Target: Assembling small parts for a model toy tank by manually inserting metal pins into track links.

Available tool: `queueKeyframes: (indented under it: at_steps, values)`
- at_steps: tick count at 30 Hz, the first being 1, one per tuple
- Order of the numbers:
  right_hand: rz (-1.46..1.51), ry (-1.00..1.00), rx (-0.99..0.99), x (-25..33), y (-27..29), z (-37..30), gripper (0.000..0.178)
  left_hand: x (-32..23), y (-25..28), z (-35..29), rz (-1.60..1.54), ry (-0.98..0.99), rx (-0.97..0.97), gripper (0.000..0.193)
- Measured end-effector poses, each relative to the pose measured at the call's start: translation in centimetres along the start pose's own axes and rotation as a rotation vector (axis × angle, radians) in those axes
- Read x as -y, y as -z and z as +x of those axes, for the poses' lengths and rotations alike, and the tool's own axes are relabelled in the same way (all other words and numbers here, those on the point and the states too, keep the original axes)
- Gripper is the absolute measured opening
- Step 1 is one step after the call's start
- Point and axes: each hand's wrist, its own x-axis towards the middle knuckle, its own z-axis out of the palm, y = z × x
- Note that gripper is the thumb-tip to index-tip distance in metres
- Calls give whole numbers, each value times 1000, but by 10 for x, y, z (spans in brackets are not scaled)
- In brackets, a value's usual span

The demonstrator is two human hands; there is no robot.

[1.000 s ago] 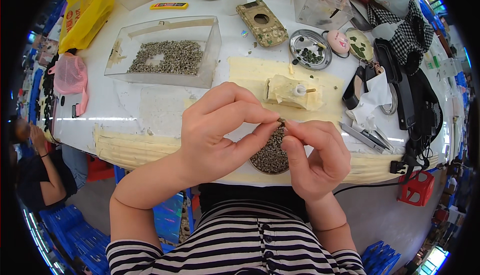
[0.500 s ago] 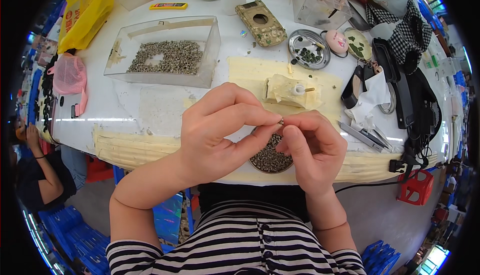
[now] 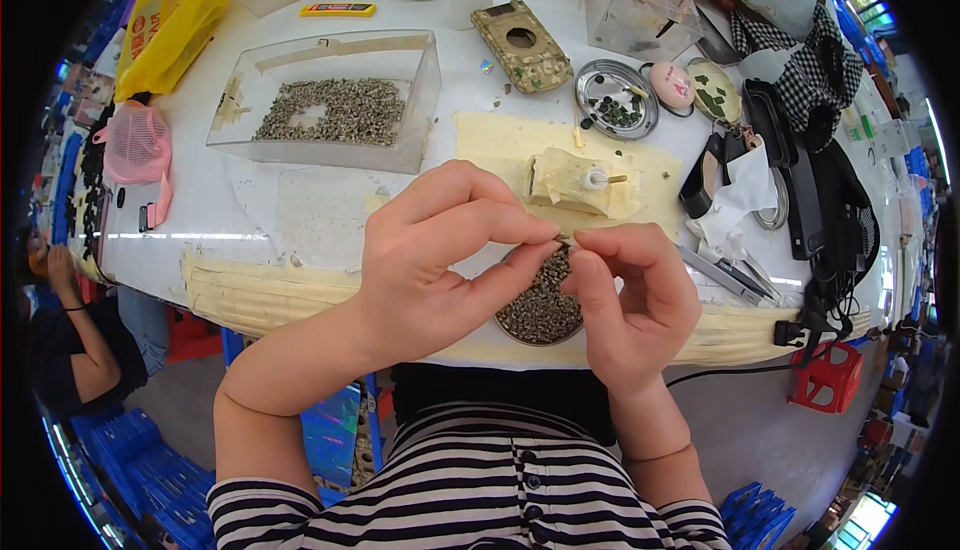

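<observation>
My left hand (image 3: 430, 265) is closed in a pinch, thumb and forefinger tips together. Facing it, my right hand (image 3: 640, 305) has its thumb and forefinger nearly meeting around the same spot. A tiny grey-brown part (image 3: 566, 240) shows between the fingertips of both hands; its exact shape is too small to tell. Directly below lies a round dish full of small grey-brown parts (image 3: 540, 312), partly hidden by my hands. Just beyond my fingers sits a block wrapped in cream tape (image 3: 562, 187), with a white round piece and a brass-coloured pin on its right side.
A clear box (image 3: 425, 100) with many small parts stands far left. Beyond the block lie a camouflage model tank hull (image 3: 545, 68) and a metal dish (image 3: 648, 122) holding dark green pieces. Tweezers (image 3: 765, 275), a white tissue (image 3: 735, 205) and black straps (image 3: 825, 240) are at right.
My hands have stayed nearly in place. The right hand has shifted slightly right, and the fingertips have moved a little apart around the tiny part.
</observation>
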Motion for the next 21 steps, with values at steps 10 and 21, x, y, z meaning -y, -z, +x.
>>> queueKeyframes:
  at_steps: [10,21]
  values:
    - [37,-69,48,0,-4,0,17,-2,1,0,-11,-2,0,24]
    - [119,-100,-5,1,0,-5,14,-2,2,1,-5,26,11,23]
